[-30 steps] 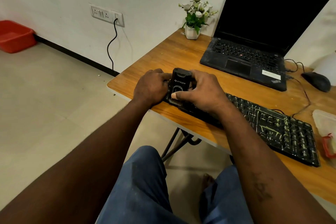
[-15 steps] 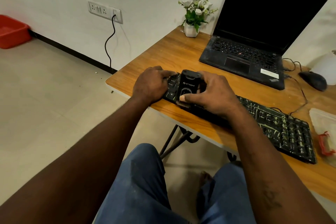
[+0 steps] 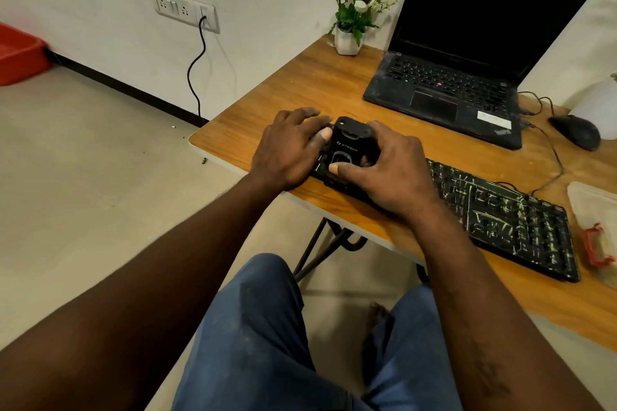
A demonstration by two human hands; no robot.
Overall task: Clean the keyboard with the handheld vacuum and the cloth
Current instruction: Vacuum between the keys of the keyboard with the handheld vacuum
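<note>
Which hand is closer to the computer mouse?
Right. The right hand, gripping the handheld vacuum, sits left of the mouse; the left hand rests farther left, on the keyboard's end.

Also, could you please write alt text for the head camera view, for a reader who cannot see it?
A person's right hand grips a black handheld vacuum on the left end of a black keyboard, while the left hand rests beside it. The keyboard lies on a wooden desk with an open laptop, a mouse and a flower pot.
</note>
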